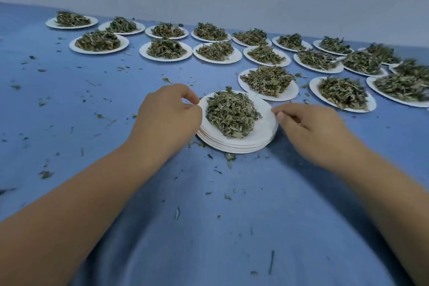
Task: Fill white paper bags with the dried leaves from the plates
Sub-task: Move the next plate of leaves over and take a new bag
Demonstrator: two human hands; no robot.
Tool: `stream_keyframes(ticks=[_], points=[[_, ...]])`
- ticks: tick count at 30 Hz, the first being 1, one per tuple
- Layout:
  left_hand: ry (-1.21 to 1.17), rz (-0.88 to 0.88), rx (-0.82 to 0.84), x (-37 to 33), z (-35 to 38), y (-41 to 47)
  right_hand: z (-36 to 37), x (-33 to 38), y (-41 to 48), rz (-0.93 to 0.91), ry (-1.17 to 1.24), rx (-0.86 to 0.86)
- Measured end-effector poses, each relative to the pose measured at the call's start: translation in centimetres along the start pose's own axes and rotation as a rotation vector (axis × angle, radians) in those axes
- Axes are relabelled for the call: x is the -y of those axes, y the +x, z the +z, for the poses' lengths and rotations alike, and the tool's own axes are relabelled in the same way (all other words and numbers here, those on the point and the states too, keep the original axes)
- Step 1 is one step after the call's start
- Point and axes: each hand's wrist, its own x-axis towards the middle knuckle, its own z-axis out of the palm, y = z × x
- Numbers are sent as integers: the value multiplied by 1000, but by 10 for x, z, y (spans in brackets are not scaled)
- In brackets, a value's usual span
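blue cloth [81, 100] open at left, heaped plates [325, 69] crowding right

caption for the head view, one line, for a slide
The left hand and right hand pinch opposite rims of the top plate of dried leaves on a plate stack, more filled plates behind.

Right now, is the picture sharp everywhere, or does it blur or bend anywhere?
Head view: leaves on the top plate look sharp; the right hand is slightly soft; the right-edge plates smear; the wide lens bows the table; light is even, shadows faint.
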Motion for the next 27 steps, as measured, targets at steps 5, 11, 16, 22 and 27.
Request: stream_keyframes(ticks=[5,11,16,22,27], points=[[21,15,-17,3,1,-7,4,-3,-2,63,114,-22],[50,11,-4,-1,-1,-10,2,-1,-3,56,77,9],[159,344,-119,-32,4,-24,-29,-32,2,164,6,-77],[257,627,104,-104,67,-39,-59,-92,-13,390,-315,-167],[246,800,317,-146,129,-59,-87,-144,-33,739,-627,-36]])
